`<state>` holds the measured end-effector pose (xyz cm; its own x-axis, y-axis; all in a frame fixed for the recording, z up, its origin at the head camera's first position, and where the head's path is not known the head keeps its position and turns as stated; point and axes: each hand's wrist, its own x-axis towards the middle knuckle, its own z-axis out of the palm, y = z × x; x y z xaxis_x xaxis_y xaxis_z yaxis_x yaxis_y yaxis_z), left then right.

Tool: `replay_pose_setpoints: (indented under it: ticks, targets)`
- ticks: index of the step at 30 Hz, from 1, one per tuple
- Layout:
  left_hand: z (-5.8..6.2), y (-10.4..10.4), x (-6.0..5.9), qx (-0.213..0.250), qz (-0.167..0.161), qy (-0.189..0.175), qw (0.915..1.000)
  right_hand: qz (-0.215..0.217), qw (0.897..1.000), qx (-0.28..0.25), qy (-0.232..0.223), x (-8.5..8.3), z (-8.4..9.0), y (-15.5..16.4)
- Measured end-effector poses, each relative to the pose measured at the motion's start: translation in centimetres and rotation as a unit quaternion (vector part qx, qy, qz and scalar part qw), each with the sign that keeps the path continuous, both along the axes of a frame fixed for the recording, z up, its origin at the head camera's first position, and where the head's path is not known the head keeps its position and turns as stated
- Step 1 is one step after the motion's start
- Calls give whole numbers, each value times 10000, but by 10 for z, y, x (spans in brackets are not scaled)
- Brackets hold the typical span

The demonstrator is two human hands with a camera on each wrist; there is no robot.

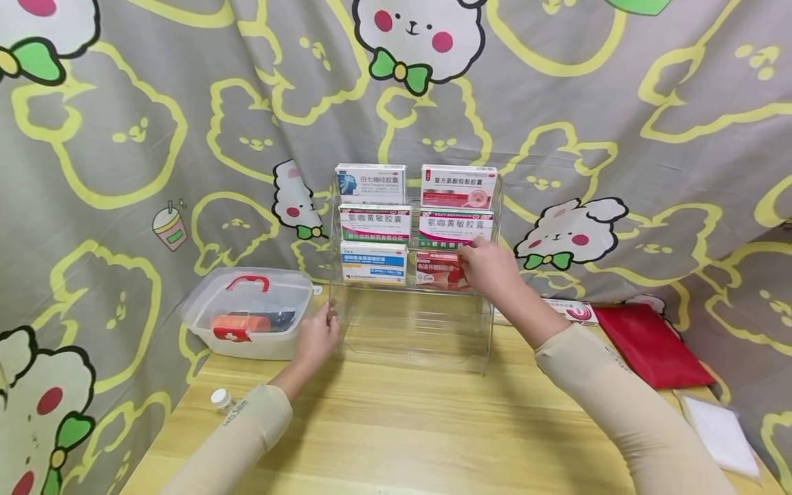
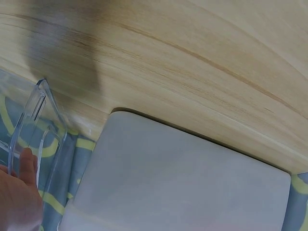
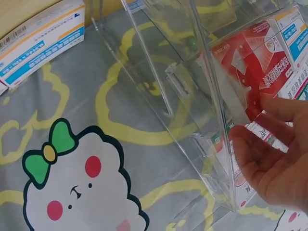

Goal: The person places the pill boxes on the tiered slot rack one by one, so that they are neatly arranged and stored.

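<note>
The right hand [image 1: 489, 267] pinched a red box [image 1: 441, 269] into the clear rack's [image 1: 411, 330] lowest tier, at 3 o'clock; the left hand [image 1: 318, 338] gripped the rack's 9 o'clock edge. Next, probably, seating the box square.

The head camera sits above the near edge of the wooden table [image 1: 396, 426], facing forward and slightly down, far enough back to take in both forearms, the clear acrylic rack [image 1: 416, 275] at 12 o'clock and the curtain behind it. The left wrist camera looks from very close at the tabletop and a white lidded box [image 2: 183, 183], with the rack's edge [image 2: 41, 103] at 9 o'clock; it appears tilted, though its exact facing is hard to judge. The right wrist camera peers closely through the rack's side wall [image 3: 192, 120] toward the red box [image 3: 250, 67] at 2 o'clock. All three views share the rack.
</note>
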<state>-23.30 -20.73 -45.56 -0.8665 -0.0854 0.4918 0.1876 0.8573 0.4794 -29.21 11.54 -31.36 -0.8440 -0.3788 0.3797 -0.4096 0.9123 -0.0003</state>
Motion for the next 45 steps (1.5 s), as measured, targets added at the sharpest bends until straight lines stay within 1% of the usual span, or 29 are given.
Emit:
replay_pose_setpoints:
  ticks: [3,7,11,14,18,21,24,27,30,33,36,40,45]
  targets:
    - [-1,-2,0,-25,-20,106,9999,154,9995,-190,188,3,1,0]
    - [-2,-2,1,-15,-41,141,9999,209,9964,-609,549,7,8,5]
    - [-3,-2,2,36,11,110,9999,160,9898,-1006,992,7,16,17]
    - [-4,-3,2,50,52,114,9999,33,9852,-1246,1175,6,20,31]
    - [-5,-6,0,47,82,121,9999,-159,9790,-1520,1347,1,16,49]
    - [-6,-8,0,66,94,127,9999,-296,9794,-1504,1314,-4,8,62]
    - [-6,-9,0,61,103,133,9998,-517,9838,-1382,1020,-9,-3,75]
    - [-6,-10,1,28,109,134,9998,-825,9873,-1267,487,-16,-13,89]
    - [-7,-10,1,23,94,154,9998,-1103,9871,-1151,-122,-22,-22,102]
    - [-7,-11,2,17,82,184,9998,-1346,9835,-1021,-648,-27,-31,111]
    - [-8,-11,2,-25,89,178,9998,-1500,9785,-934,-1060,-30,-43,120]
    - [-8,-9,2,-28,57,126,9999,-1579,9723,-845,-1500,-32,-58,131]
    - [-7,-6,2,42,-15,164,9999,-1867,9607,-767,-1908,-36,-76,148]
